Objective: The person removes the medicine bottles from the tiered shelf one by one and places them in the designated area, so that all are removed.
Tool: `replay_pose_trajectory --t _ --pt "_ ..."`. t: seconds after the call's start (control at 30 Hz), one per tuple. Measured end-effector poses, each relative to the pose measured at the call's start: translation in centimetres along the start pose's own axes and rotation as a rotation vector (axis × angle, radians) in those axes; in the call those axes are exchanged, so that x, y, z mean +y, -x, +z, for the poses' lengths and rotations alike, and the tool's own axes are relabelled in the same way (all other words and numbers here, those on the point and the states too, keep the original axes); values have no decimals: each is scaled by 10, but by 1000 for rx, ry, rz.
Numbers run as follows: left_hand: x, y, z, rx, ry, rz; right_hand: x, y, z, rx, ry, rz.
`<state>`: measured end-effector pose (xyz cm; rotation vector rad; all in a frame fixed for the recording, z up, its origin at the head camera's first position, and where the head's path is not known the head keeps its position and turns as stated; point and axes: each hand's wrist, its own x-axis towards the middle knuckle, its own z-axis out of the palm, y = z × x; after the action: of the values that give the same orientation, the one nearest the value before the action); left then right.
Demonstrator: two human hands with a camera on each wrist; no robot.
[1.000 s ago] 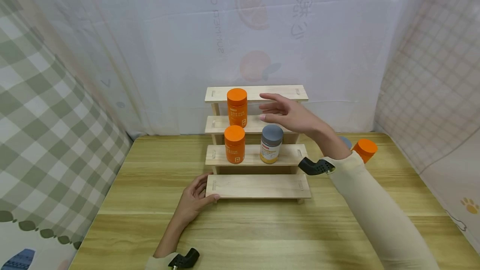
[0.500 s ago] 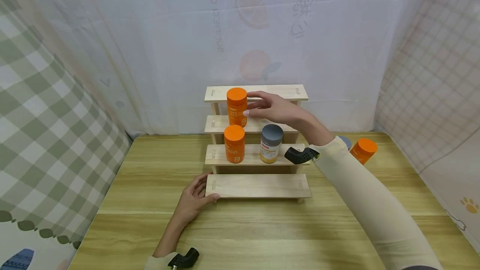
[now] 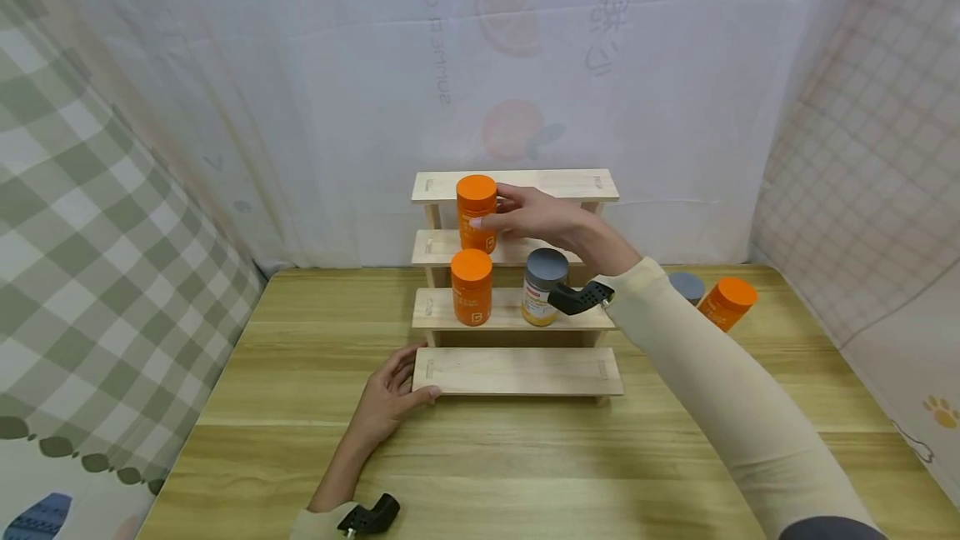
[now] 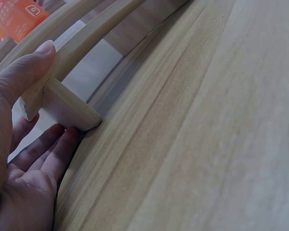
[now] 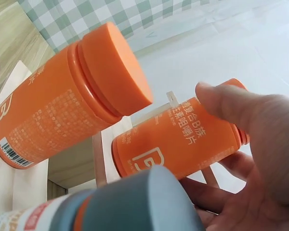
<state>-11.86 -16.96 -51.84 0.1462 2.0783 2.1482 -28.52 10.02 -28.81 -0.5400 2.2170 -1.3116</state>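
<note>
A four-step wooden display rack [image 3: 517, 372] stands on the table. My right hand [image 3: 536, 217] grips the upper orange jar [image 3: 474, 236] on the second step from the top, thumb across its front and fingers behind. In the right wrist view that jar [image 5: 159, 137] shows white lettering between thumb and fingers. One step lower are another orange jar [image 3: 471, 300] on the left and a grey-lidded jar [image 3: 545, 269] on the right, below my right wrist. My left hand [image 3: 386, 402] holds the bottom step's left end. In the left wrist view its thumb lies on the board, fingers beside the leg [image 4: 70, 106].
To the right of the rack, partly behind my right sleeve [image 3: 697, 357], stand a grey-lidded jar [image 3: 686, 286] and an orange jar [image 3: 727, 303]. A white printed cloth [image 3: 360, 107] hangs behind the rack. A green checked cloth [image 3: 90, 215] borders the table's left side.
My right hand has moved left from beside the upper orange jar and closed round it. The jar stays on its step. My left hand keeps its place on the rack.
</note>
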Motion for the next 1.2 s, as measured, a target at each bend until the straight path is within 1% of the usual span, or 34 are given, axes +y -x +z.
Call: replay_pose_trajectory --t 0.17,0.37,0.5,0.6,0.73,0.97,1.2 --pt "0 0 -1 5 2 -5 0 -3 3 18 6 4" --pt "-2 1 -1 -1 7 -2 -2 1 2 28 -20 2" --pt "-3 0 -1 -11 8 5 -5 7 -3 67 -55 -3" --pt "-3 0 -1 -8 6 7 -6 11 -6 98 -67 -9" --pt "-2 0 -1 3 1 5 -5 18 -8 129 -59 -18" --pt "-4 -1 -2 3 -5 11 4 28 -13 182 -42 -40" --pt "-4 0 -1 2 -9 23 13 40 -15 280 -35 -71"
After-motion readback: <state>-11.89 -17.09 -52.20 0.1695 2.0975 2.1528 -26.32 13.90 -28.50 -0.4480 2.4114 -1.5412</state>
